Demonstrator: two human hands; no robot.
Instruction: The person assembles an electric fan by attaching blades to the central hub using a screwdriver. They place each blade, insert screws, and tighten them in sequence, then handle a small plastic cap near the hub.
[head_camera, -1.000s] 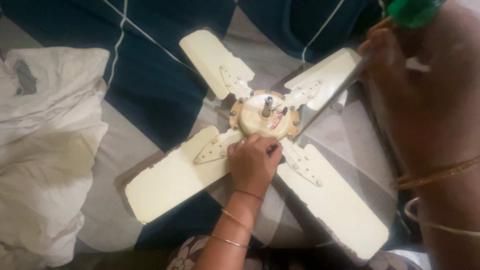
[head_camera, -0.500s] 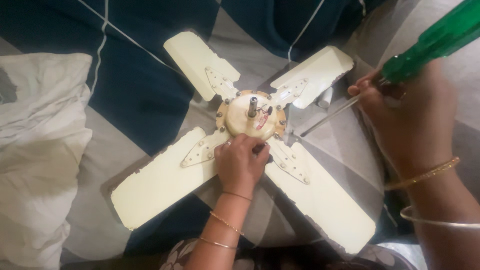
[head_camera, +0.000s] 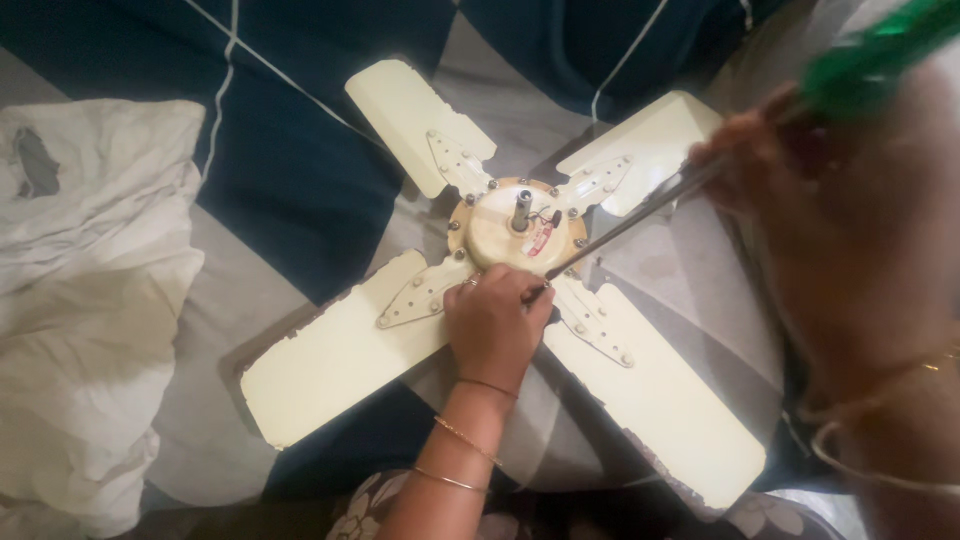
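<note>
On cream fan hub (head_camera: 520, 235), red label (head_camera: 540, 240).

A home bedroom: a bed's navy-and-grey checked bedsheet (head_camera: 300, 170) fills the scene, with a crumpled white pillow (head_camera: 90, 300) at left.

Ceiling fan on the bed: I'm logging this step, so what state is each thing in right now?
Ceiling fan: lying flat on the bedcover, shaft up, all four blades attached.
Screwdriver: slanted, tip down at the hub's rim.
Right hand: gripping the screwdriver's green handle.
Left hand: resting at the hub's near edge, fingers by the tip.
White cloth: crumpled, beside the fan.
</note>
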